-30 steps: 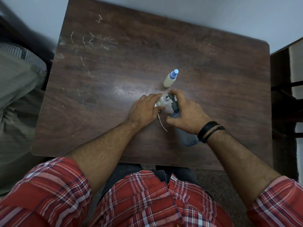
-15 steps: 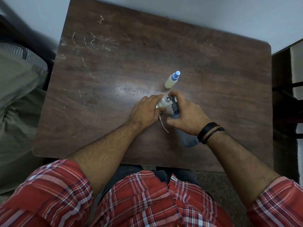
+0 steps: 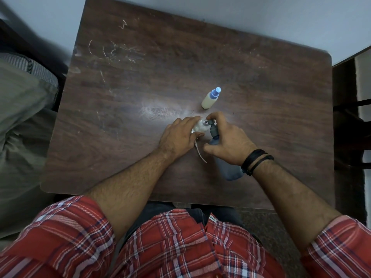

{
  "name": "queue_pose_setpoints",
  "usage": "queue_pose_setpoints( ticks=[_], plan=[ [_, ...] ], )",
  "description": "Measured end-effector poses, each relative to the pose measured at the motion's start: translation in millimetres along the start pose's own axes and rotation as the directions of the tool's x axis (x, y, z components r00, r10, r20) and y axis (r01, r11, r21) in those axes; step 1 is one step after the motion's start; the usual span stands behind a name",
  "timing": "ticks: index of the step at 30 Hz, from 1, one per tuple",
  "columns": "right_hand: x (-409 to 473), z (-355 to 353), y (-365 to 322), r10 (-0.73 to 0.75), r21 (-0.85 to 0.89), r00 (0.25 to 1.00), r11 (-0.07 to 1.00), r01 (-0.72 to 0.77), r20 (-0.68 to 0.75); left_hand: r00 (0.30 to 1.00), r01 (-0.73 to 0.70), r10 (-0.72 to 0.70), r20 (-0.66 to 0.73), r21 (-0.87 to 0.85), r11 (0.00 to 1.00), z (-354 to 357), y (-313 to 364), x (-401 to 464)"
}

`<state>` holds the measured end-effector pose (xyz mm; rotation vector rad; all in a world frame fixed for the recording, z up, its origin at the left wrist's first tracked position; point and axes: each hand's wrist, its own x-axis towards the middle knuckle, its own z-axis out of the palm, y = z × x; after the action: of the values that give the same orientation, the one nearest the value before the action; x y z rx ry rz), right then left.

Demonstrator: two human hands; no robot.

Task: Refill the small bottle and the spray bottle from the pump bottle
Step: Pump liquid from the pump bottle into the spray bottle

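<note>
We saw the left hand clamped round a clear plastic bottle; the right hand gripped the grey cylindrical pump bottle.

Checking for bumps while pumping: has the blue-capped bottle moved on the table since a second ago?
No. The blue-capped bottle stands by the same pale scuff.

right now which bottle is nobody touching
The cream bottle with the blue spray cap, standing alone behind the hands. The clear small bottle and grey pump bottle are both gripped.

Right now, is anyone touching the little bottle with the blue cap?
No, the blue-capped bottle stands alone on the table, beyond both hands.
</note>
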<state>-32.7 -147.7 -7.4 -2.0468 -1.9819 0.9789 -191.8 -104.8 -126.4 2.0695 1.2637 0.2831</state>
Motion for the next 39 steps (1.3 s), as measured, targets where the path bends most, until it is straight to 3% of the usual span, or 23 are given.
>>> queue_pose_setpoints(
  ticks=[18, 39],
  plan=[
    [0.9, -2.0, -0.8, 0.007, 0.051, 0.999, 0.999, -0.005, -0.037, 1.0, 0.006, -0.006, -0.009, 0.002, 1.0, -0.7, -3.9, 4.0],
    [4.5, -5.0, -1.0, -0.017, -0.005, 0.999, 1.0, 0.017, -0.028, 1.0, 0.008, -0.008, -0.001, -0.015, 1.0, -2.5, -3.9, 4.1]
  ],
)
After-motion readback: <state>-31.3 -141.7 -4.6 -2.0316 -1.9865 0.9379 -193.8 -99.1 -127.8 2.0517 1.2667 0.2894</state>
